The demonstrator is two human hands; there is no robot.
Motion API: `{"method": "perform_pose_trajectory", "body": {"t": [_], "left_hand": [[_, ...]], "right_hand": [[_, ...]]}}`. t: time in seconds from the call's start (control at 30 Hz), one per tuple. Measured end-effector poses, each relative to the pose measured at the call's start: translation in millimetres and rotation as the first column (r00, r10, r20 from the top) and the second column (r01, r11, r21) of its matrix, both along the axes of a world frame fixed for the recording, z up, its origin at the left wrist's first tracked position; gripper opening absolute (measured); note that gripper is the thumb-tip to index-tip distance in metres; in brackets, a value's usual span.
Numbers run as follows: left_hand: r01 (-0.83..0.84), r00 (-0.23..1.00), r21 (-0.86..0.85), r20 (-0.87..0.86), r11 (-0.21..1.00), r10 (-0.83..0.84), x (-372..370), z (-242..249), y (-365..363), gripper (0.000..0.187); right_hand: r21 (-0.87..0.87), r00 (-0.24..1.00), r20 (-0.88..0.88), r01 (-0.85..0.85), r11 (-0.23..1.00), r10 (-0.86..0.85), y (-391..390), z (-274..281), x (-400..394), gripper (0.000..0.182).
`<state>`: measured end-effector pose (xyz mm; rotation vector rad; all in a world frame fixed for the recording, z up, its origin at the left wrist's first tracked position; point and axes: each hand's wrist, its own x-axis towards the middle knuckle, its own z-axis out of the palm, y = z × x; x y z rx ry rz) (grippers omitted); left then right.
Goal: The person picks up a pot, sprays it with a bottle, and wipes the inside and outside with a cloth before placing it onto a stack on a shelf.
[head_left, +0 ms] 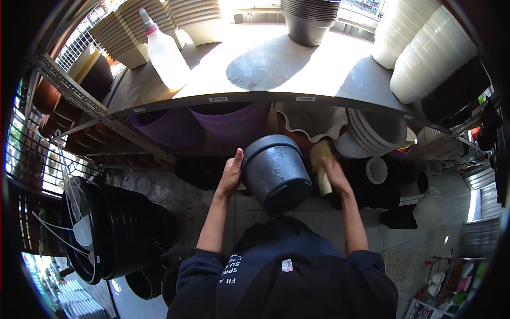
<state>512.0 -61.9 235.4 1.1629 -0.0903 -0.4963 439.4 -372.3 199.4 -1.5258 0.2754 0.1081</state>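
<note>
My left hand [231, 173] grips the side of a black plastic plant pot [276, 170], thumb up along its wall. The pot is held tilted in front of my chest, its rim toward the shelf and its base toward me. To the right of the pot, my right hand [334, 174] is closed on a yellowish-tan cloth [320, 153], smeared by motion. Part of the cloth hangs below the fingers. A narrow space shows between the cloth and the pot's wall. The left fingers behind the pot are mostly hidden.
On the sunlit shelf [212, 87] stand a spray bottle [166, 56], stacked beige planters [125, 37], stacked black pots [309, 24] and white pots [433, 56]. Purple pots [231, 122] and a wavy-rimmed pot [311, 119] sit beneath. Large black pots [127, 228] stand at left.
</note>
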Motion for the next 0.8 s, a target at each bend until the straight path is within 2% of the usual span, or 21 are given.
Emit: {"method": "perform_pose_trajectory", "body": {"t": [0.03,0.07,0.1,0.17,0.2,0.23,0.27,0.3,0.33,0.43,0.47,0.5,0.57,0.6,0.63,0.67,0.77,0.8], "left_hand": [[-0.011,0.99,0.127,0.14,0.992,-0.007,0.1,9.7,2.5,0.056],[-0.107,0.973,0.163,0.219,0.981,0.07,-6.7,18.0,-5.7,0.054],[-0.149,0.947,0.298,0.316,0.943,0.049,-10.2,14.3,-12.8,0.053],[-0.26,0.87,0.523,0.491,0.812,-0.038,-17.7,5.2,-28.8,0.049],[-0.425,0.772,0.582,0.633,0.693,-0.058,-28.2,15.5,-45.3,0.042],[-0.504,0.703,0.551,0.709,0.665,-0.054,-31.7,15.6,-50.9,0.039],[-0.578,0.626,0.512,0.778,0.635,-0.056,-34.0,15.8,-53.8,0.037],[-0.651,0.542,0.462,0.839,0.603,-0.057,-35.7,15.6,-56.5,0.035],[-0.642,0.568,0.485,0.821,0.594,-0.056,-37.0,8.6,-59.5,0.03],[-0.622,0.573,0.33,0.81,0.71,0.125,-35.6,-10.7,-66.9,0.029],[-0.677,0.503,0.258,0.846,0.689,0.178,-36.9,-14.5,-70.9,0.031],[-0.65,0.525,0.324,0.845,0.687,0.098,-41.8,-8.9,-67.8,0.031],[-0.593,0.554,0.448,0.83,0.669,-0.063,-48.9,4.1,-59.3,0.033],[-0.621,0.464,0.383,0.883,0.684,-0.073,-53.2,6.7,-60.9,0.035],[-0.629,0.447,0.371,0.892,0.683,-0.071,-55.4,7.7,-63.1,0.035],[-0.638,0.428,0.356,0.901,0.683,-0.069,-56.0,8.7,-65.5,0.034],[-0.682,0.429,0.359,0.902,0.637,-0.05,-50.0,3.9,-68.0,0.028],[-0.697,0.452,0.376,0.891,0.611,-0.032,-47.0,4.2,-69.1,0.028]], "right_hand": [[-0.036,0.998,-0.018,0.067,0.997,-0.068,-1.2,5.8,7.3,0.046],[-0.06,0.999,-0.001,0.051,0.997,-0.051,-2.4,12.9,11.6,0.049],[-0.083,0.999,0.015,0.036,0.996,-0.035,0.3,27.4,16.0,0.053],[-0.302,0.989,0.139,-0.002,0.953,0.046,28.6,38.4,26.9,0.049],[-0.602,0.983,0.166,0.034,0.798,0.084,48.7,49.2,24.9,0.048],[-0.831,0.975,0.18,0.08,0.55,0.131,67.0,62.8,22.2,0.046],[-0.729,0.972,0.206,0.076,0.681,0.112,78.6,74.2,19.3,0.044],[-0.703,0.951,0.292,0.142,0.697,0.101,87.1,69.9,16.0,0.04],[-0.705,0.935,0.33,0.154,0.692,0.128,98.2,68.1,8.5,0.037],[-0.767,0.901,0.385,0.192,0.612,0.2,127.8,76.7,-12.1,0.033],[-0.772,0.869,0.453,0.271,0.575,0.199,124.3,74.9,-5.5,0.032],[-0.752,0.882,0.448,0.282,0.596,0.148,119.5,73.1,2.5,0.031],[-0.763,0.948,0.315,0.226,0.606,0.043,105.4,77.2,22.4,0.034],[-0.721,0.972,0.231,0.141,0.678,0.044,90.4,75.7,36.6,0.036],[-0.666,0.988,0.145,0.058,0.743,0.053,80.0,75.7,46.0,0.038],[-0.658,0.997,0.067,0.009,0.753,0.047,77.6,75.6,49.2,0.038],[-0.677,0.926,0.377,0.282,0.68,-0.009,96.6,69.6,31.4,0.037],[-0.649,0.926,0.377,0.277,0.708,-0.017,104.0,76.6,22.4,0.035]]}}
